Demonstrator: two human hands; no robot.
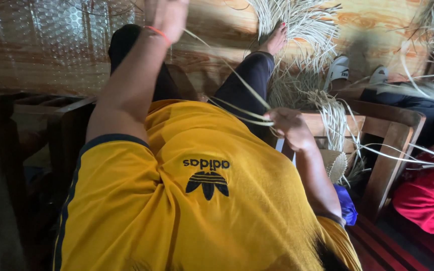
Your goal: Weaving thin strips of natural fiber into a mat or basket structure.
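My left hand (168, 15) is raised at the top edge, blurred, with a red band on the wrist; a thin pale straw strip (232, 73) runs from it down to my right hand (288, 125). My right hand is closed on a bunch of these strips just above my lap, beside a partly woven straw piece (335, 163) that hangs over a wooden frame. My yellow shirt (197, 200) fills the lower middle, and my dark-trousered legs stretch away to a bare foot (277, 37).
Loose straw bundles (302, 30) lie on the wood-patterned floor by my foot. White sandals (338, 70) sit to the right. A wooden chair frame (395, 133) stands at right, with a person in red (430, 200) beyond. A dark wooden bench (51, 108) is at left.
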